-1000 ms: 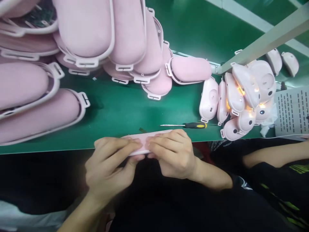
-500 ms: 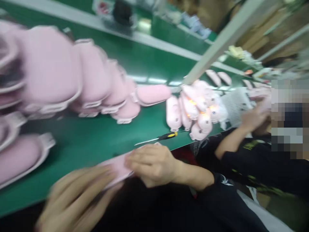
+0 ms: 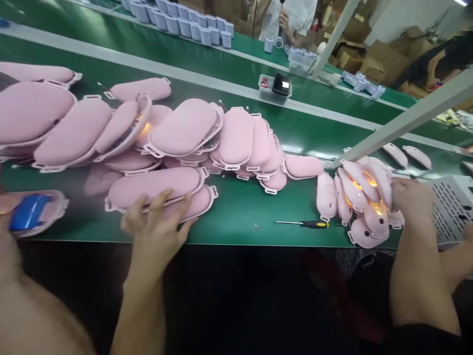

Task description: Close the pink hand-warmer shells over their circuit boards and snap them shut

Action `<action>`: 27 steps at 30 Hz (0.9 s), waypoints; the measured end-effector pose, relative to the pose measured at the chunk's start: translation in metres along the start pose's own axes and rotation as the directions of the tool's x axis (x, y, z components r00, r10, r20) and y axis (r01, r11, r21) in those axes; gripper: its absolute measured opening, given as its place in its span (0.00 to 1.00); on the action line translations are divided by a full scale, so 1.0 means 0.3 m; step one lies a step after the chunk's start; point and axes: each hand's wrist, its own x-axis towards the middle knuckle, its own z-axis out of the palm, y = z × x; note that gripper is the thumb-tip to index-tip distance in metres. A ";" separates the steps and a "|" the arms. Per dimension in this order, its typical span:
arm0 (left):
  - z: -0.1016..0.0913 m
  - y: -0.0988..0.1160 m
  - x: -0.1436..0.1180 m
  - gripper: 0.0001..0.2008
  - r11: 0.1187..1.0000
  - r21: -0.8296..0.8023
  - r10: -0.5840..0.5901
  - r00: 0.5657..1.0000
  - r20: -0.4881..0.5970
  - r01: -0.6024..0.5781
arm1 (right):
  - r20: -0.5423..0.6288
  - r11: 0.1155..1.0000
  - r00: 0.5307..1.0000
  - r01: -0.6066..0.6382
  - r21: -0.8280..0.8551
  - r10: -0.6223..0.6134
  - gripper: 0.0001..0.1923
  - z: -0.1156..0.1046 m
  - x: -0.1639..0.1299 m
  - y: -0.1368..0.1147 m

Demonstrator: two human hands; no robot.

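Observation:
At the left edge my left hand (image 3: 6,236), partly out of frame, is closed on an upturned pink oval shell (image 3: 57,209) with a blue block (image 3: 29,212) inside it. My right hand (image 3: 157,224) has its fingers curled over the near edge of a pink oval shell (image 3: 158,186) with slotted end tabs. A second pink shell (image 3: 201,203) lies partly under that one, also touched by the fingers. The thumb of this hand is mostly hidden.
Pink shells (image 3: 236,135) lie piled along the green bench. A screwdriver (image 3: 314,224) lies near the front edge. At right, a co-worker's hand (image 3: 412,197) touches lit pink shells (image 3: 365,190) beside a perforated metal box (image 3: 451,207). A slanted post (image 3: 399,123) crosses the bench.
My view has swung left and levelled, so the screwdriver now appears further right. My hands, together on one pink piece before, are apart, each at a separate shell on the left.

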 end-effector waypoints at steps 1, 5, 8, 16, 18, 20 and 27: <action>0.011 -0.012 -0.017 0.30 0.999 0.040 0.005 1.000 -0.011 -0.005 | -0.069 0.999 0.997 0.045 -0.027 -0.047 0.22 0.011 -0.018 -0.020; 0.045 0.008 -0.057 0.31 0.999 -0.010 0.037 0.997 -0.070 -0.038 | 0.107 0.971 0.968 0.217 0.104 -0.228 0.10 0.086 -0.172 -0.383; 0.063 0.021 -0.065 0.27 0.995 -0.059 0.072 0.996 -0.050 -0.074 | 0.451 0.729 0.612 0.334 0.597 -0.650 0.22 0.318 -0.295 -0.868; 0.064 -0.014 -0.063 0.09 0.994 -0.109 -0.008 0.987 -0.159 -0.010 | 0.644 0.543 -0.002 0.534 0.647 -0.765 0.43 0.807 -0.296 -1.498; 0.039 -0.019 -0.050 0.11 0.991 -0.132 0.010 0.992 -0.124 -0.026 | 0.628 0.537 0.016 0.538 0.650 -0.778 0.41 0.809 -0.275 -1.475; 0.012 -0.026 -0.031 0.13 0.984 -0.173 0.024 0.997 -0.075 -0.037 | 0.609 0.525 0.021 0.531 0.665 -0.793 0.38 0.802 -0.249 -1.453; 0.001 0.161 -0.006 0.34 0.882 -0.458 -0.241 0.942 -0.233 0.113 | 0.573 0.549 0.074 0.407 0.730 -0.816 0.27 0.582 -0.188 -1.318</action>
